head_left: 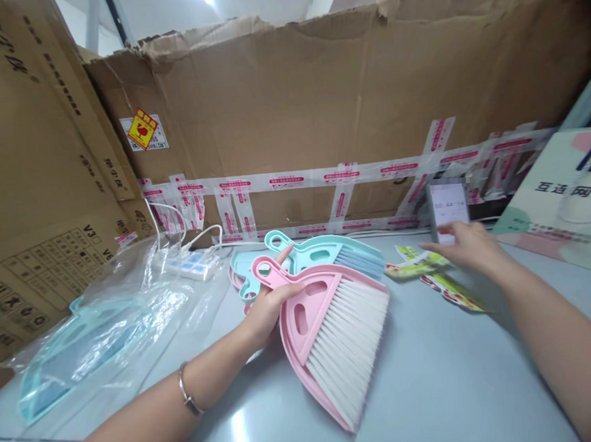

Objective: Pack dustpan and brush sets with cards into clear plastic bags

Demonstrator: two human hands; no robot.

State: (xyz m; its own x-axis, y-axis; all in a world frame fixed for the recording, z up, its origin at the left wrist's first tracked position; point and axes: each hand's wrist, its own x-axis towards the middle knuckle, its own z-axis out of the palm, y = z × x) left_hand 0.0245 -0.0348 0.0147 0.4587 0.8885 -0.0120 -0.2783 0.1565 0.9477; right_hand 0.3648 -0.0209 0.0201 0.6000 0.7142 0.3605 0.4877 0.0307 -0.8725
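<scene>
My left hand [268, 311] is closed around the handle end of a pink hand brush [350, 334] with white bristles. The brush lies nested in a pink dustpan [313, 394], held in the same grip. Just behind is a mint-green brush [322, 249] with pale blue bristles, partly covered by the pink set. On the right, my right hand [472, 247] reaches to an upright phone [449, 208], a fingertip at the lower part of its lit screen. Its fingers look apart with nothing between them. Yellow-green printed cards [455, 291] lie below that hand.
At the left, clear plastic wrapping [176, 315] lies by another mint-green dustpan [39, 380]. A white power strip [193, 264] with cables sits behind. Large cardboard boxes [268, 102] wall the back and left of the grey table [436, 386]. A printed board [564, 198] leans at right.
</scene>
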